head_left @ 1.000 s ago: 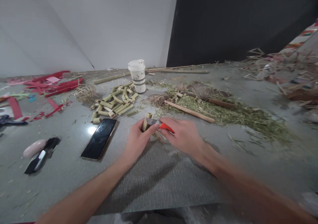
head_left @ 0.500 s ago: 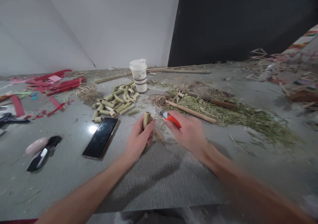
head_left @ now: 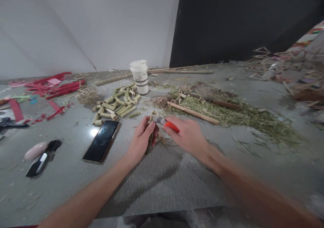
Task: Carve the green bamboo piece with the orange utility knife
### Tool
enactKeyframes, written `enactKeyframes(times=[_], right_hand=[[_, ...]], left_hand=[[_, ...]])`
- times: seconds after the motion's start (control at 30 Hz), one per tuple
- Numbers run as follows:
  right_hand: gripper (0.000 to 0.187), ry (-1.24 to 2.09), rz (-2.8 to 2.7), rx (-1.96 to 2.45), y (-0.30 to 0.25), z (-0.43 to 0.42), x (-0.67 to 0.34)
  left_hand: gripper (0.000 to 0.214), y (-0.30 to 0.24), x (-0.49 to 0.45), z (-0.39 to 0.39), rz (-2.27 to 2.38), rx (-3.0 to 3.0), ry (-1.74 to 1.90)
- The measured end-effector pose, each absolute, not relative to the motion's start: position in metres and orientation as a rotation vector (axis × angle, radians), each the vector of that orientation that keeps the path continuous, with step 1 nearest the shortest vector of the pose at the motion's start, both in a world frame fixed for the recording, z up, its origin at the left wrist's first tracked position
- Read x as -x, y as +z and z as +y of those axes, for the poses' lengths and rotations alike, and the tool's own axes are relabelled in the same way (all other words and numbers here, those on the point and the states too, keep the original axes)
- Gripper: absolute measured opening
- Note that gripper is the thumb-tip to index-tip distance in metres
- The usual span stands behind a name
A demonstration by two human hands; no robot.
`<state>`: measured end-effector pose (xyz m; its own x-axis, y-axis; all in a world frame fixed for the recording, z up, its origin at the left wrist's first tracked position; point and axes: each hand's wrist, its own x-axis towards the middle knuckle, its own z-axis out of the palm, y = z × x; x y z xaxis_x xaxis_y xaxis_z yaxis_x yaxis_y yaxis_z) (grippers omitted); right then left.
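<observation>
The left hand (head_left: 141, 136) keeps a snug grip on a green stem piece (head_left: 153, 114), nearly upright over the desk (head_left: 154, 182). The right hand (head_left: 189, 135) grips an orange-handled knife (head_left: 171, 126), its blade at the stem's upper end (how deep, I cannot tell). A phone (head_left: 101, 141) lies left, near cut stem pieces (head_left: 108, 106) and a lidded cup (head_left: 140, 77).

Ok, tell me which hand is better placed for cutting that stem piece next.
Probably the right hand: it grips the orange-handled knife, with the blade at the upper end of the stem piece. The left hand is occupied holding that piece.
</observation>
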<state>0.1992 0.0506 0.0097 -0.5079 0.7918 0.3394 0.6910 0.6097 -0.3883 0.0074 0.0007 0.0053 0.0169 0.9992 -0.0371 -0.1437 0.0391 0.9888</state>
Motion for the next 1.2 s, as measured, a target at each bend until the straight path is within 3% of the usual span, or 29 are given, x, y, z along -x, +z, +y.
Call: enactKeyframes(times=[0.23, 0.67, 1.0, 1.2], right_hand=[[0.03, 0.237, -2.392, 1.127, 0.0087, 0.05, -0.1993], [0.026, 0.294, -2.436, 1.098, 0.0119, 0.0476, -0.1991], [0.019, 0.333, -2.457, 1.095, 0.0144, 0.048, -0.1987], [0.021, 0.309, -2.451, 1.085, 0.0152, 0.0469, -0.1996]], left_hand=[[0.02, 0.0031, -0.0006, 0.0036, 1.163, -1.185, 1.187], [0.033, 0.0081, -0.0034, 0.0024, 1.132, -1.113, 1.208], [0.026, 0.012, -0.003, 0.0019, 1.271, -1.277, 1.148], [0.038, 0.0127, -0.0027, 0.0007, 1.282, -1.257, 1.155]])
